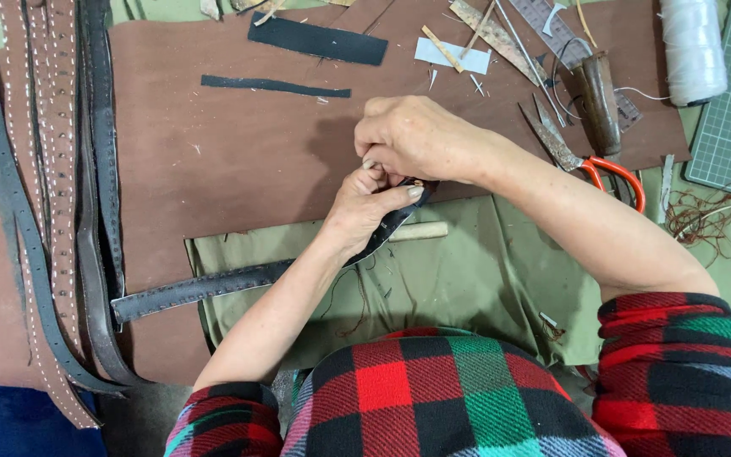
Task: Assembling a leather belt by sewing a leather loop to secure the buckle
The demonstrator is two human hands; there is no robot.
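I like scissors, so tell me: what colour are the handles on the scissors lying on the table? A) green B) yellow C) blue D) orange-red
D: the scissors lie to the right of the person's right hand, and the handle loops at their lower end are orange-red.

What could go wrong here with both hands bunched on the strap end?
The right hand covers the left hand's fingertips, so any sharp tool there could prick unseen. The strap trails over the cloth edge and might drag or twist. The scissors lie close to the right forearm, points exposed.
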